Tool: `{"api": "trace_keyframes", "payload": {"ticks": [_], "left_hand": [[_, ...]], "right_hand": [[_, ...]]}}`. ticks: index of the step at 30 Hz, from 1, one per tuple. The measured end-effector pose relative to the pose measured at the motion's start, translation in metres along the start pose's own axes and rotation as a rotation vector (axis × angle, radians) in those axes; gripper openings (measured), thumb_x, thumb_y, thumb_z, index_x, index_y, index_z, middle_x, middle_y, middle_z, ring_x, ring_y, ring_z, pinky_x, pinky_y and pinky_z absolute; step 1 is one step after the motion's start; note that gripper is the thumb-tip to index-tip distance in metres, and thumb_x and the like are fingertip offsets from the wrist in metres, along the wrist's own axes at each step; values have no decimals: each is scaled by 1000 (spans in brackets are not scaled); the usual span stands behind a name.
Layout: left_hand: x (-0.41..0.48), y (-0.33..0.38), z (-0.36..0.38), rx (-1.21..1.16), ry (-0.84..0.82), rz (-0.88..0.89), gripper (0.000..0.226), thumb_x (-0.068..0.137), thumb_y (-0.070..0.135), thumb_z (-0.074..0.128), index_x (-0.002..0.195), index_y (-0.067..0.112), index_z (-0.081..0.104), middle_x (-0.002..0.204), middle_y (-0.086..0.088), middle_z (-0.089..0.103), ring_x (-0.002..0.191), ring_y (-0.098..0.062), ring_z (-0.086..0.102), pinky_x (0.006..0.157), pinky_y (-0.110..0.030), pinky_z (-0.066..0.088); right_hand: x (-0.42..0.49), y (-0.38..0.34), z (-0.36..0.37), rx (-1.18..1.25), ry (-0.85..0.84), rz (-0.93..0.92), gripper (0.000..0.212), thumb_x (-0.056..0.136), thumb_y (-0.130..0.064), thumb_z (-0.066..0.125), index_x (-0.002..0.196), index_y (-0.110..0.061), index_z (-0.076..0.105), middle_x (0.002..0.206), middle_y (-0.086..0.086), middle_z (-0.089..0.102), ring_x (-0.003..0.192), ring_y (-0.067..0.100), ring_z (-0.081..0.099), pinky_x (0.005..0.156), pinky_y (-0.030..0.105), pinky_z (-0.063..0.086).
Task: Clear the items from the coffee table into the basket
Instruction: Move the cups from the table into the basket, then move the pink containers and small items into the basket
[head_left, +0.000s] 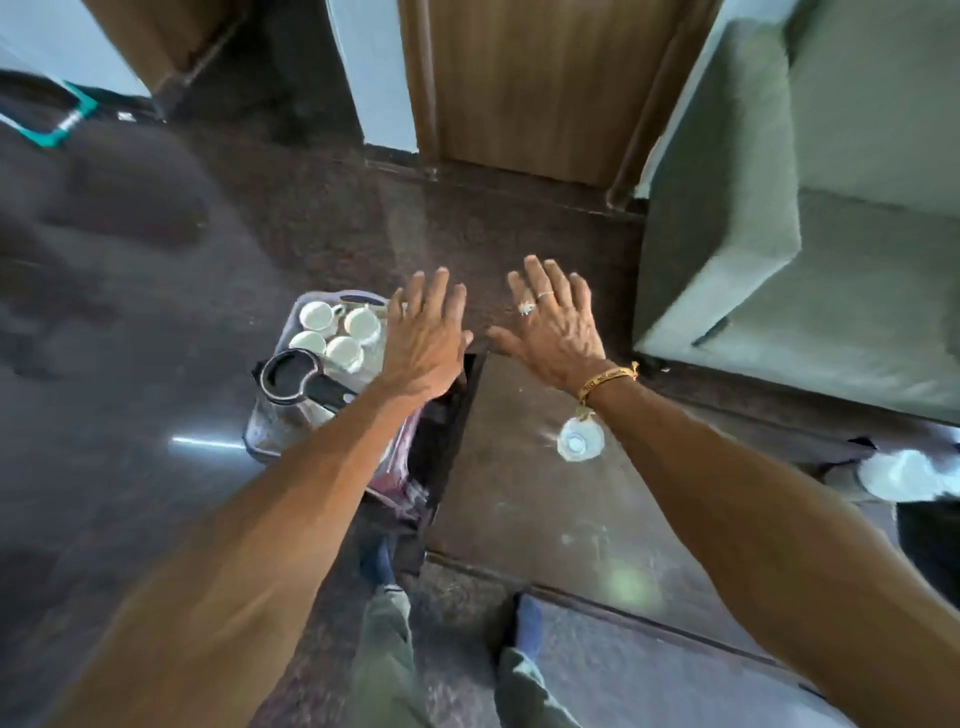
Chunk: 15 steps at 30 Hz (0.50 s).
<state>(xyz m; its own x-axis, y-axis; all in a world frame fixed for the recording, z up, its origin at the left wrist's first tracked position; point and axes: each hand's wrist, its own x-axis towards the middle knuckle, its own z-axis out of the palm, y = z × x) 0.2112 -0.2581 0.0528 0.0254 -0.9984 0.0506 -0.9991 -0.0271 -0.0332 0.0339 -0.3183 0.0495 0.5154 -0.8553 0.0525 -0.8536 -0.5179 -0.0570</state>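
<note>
Loosely spread and straight, the fingers (439, 291) of both hands hold nothing. Left hand (423, 338) and right hand (556, 332) hover side by side, palms down, thumbs nearly meeting, above the table's (519, 483) far edge. Both bare forearms reach forward. A clear bottle (579, 441) stands on the table near the right wrist. The basket (260, 431) sits on the floor left of the table, holding four white cups (345, 351) and a kettle (291, 376).
</note>
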Motion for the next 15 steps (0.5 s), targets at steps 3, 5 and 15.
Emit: {"api": "trace_keyframes", "payload": {"ticks": [3, 5, 15], "left_hand": [[-11, 39, -14, 6, 17, 33, 65, 94, 43, 53, 148, 13, 34, 159, -12, 27, 144, -36, 27, 113, -54, 27], [-16, 62, -21, 5, 24, 58, 66, 94, 45, 53, 148, 12, 35, 159, -12, 27, 144, -37, 27, 112, -55, 28], [-55, 145, -43, -15, 59, 190, 69, 95, 47, 52, 150, 13, 29, 161, -14, 22, 147, -38, 22, 115, -54, 23]], "right_hand": [[-36, 34, -19, -17, 37, 45, 80, 94, -67, 41, 153, -12, 35, 163, 16, 24, 150, 38, 22, 119, 57, 17], [-56, 53, -29, -18, 63, 80, 81, 94, -68, 38, 153, -13, 35, 163, 16, 24, 149, 38, 22, 118, 58, 17], [-156, 103, -61, -26, 66, 232, 83, 95, -69, 38, 156, -13, 27, 166, 14, 15, 152, 36, 14, 121, 56, 12]]}}
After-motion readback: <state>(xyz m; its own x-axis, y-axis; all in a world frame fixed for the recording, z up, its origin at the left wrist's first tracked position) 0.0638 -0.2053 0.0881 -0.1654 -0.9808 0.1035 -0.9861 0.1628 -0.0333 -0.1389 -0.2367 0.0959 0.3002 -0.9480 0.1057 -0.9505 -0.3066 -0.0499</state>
